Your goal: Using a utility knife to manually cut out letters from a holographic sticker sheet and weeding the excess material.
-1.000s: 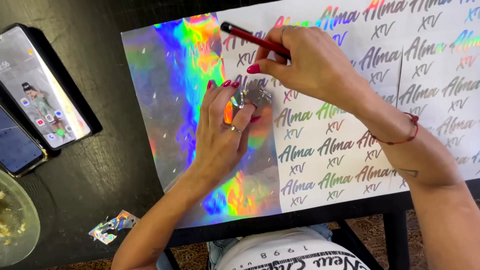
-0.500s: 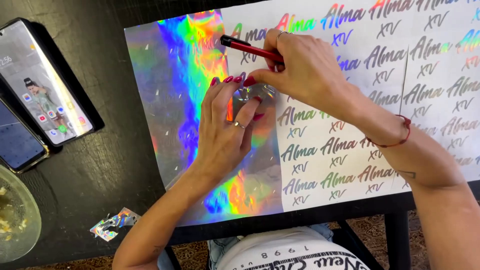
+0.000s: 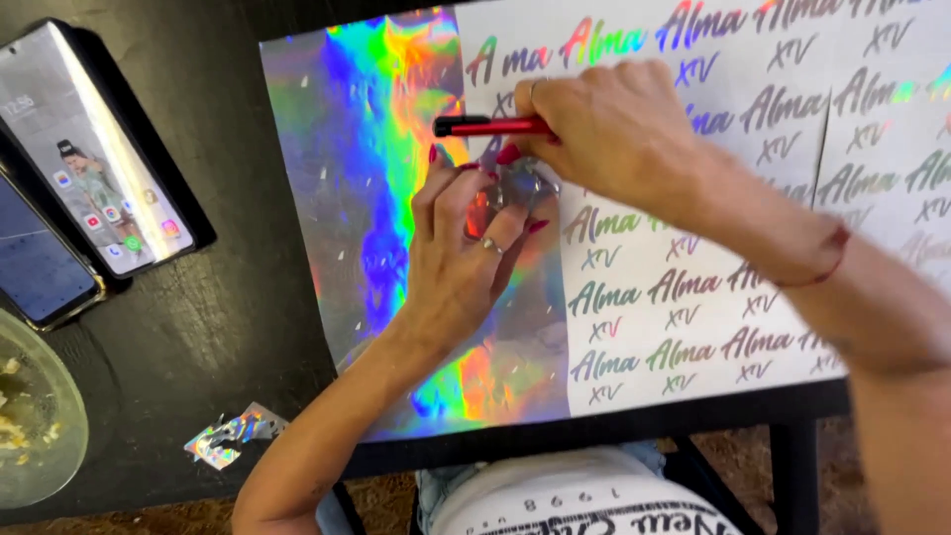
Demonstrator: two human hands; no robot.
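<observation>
At the far left edge a glass bowl (image 3: 30, 416) with food scraps sits on the black table (image 3: 238, 277), and above it two phones (image 3: 99, 163) lie side by side with their screens lit. Near the table's front edge lies a small crumpled scrap of holographic foil (image 3: 230, 436).

Next comes the holographic sheet (image 3: 347, 198) — a rainbow-shimmering vinyl whose left part is still fully covered, while its right part shows white backing with rows of cut script lettering left standing. The left hand (image 3: 461, 263) rests on the boundary between the two, fingers bent and narrow, the fingertips pinching a small raised bit of foil (image 3: 520, 188) just under the tool; whether that bit is fully free of the sheet I cannot tell, since the fingers and motion blur cover it.

The right hand (image 3: 619, 139) reaches in from the right, closed around a red pen-shaped tool (image 3: 490, 126) held nearly level, its dark tip pointing left over the rainbow part. Compared with a second ago, the whole sheet sits larger and lower in view, and the tool has flattened from a slant to almost horizontal — the hands themselves stay locked at the same spot on the sheet. I judge the lifting of that one bit is still under way, not finished.
</observation>
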